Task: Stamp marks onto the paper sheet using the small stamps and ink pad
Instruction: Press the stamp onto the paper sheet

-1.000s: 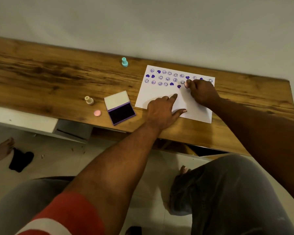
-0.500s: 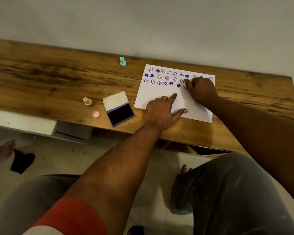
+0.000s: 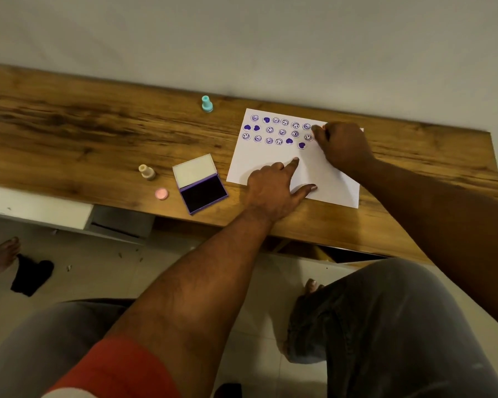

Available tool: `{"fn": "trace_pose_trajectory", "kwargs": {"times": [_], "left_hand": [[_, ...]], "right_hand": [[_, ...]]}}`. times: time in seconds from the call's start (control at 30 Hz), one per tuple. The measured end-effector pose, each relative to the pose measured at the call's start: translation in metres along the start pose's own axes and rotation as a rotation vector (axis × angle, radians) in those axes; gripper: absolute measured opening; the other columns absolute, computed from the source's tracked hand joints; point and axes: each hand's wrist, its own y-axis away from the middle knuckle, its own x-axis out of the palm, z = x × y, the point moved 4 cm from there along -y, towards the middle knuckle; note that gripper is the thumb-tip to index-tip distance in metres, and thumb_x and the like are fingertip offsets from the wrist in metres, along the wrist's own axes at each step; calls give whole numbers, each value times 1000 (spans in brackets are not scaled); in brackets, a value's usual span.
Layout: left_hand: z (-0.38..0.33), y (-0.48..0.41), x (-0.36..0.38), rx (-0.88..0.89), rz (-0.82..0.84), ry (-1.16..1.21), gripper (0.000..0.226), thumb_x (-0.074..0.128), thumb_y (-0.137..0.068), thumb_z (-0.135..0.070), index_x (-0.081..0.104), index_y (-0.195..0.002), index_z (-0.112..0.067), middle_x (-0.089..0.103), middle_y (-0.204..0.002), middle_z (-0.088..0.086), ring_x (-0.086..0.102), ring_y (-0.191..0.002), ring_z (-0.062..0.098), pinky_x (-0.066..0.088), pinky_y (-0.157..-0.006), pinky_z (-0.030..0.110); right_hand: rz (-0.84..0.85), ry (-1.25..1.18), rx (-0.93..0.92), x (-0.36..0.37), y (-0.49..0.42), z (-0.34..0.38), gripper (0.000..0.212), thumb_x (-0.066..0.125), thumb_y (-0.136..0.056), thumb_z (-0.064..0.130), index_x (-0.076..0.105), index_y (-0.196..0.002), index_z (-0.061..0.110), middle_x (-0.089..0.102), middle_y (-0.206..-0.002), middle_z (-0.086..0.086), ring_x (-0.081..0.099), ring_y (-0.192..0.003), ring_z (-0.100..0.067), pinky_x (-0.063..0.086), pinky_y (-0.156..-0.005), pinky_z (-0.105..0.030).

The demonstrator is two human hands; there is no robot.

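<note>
Head view. My left hand lies flat on the near left part of the paper sheet, forefinger and thumb spread wide and straight, pressing it to the wooden table. It holds nothing. Its pose and place match the frame half a second earlier.

My right hand rests on the far right part of the sheet with the fingers curled. The fingertips pinch a small stamp, of which only a pinkish sliver shows. Whether its face touches the paper cannot be told.

Against the earlier frame, these fingertips have moved away from me. They were beside the lowest heart and are now level with the top row. The hand now covers the marks at the right end of that row.

The purple marks, smiling faces and hearts, fill the sheet's far left, just left of my right fingertips and beyond my left forefinger.

Just left of my left hand lies the ink pad, its lid folded open. Further left are a pink disc and a beige stamp, upright. A teal stamp stands well beyond the pad, near the wall. None of these has shifted.
</note>
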Motion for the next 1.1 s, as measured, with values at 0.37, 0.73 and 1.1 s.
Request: {"fn": "trace_pose_trajectory", "kwargs": {"times": [0.37, 0.73, 1.1], "left_hand": [[3, -4, 8, -14, 39, 5, 92, 33, -91, -88, 42, -160, -28, 68, -121, 2, 63, -107, 21, 51, -83, 38], [2, -4, 7, -18, 46, 46, 93, 28, -91, -89, 38, -162, -29, 67, -125, 4, 62, -109, 23, 49, -84, 39], [17, 20, -31, 20, -149, 191, 78, 47, -98, -74, 39, -162, -31, 71, -128, 10, 66, -113, 26, 55, -91, 43]], "right_hand": [[89, 232, 74, 30, 20, 7, 51, 31, -110, 46, 61, -122, 7, 72, -106, -20, 68, -95, -39, 48, -72, -39], [148, 371, 57, 20, 17, 14, 49, 32, -110, 46, 63, -121, 9, 71, -111, -13, 69, -99, -33, 53, -77, -39], [-316, -569, 314, -18, 30, -11, 53, 33, -109, 46, 76, -106, 14, 76, -95, -11, 70, -95, -27, 50, -83, -34]]}}
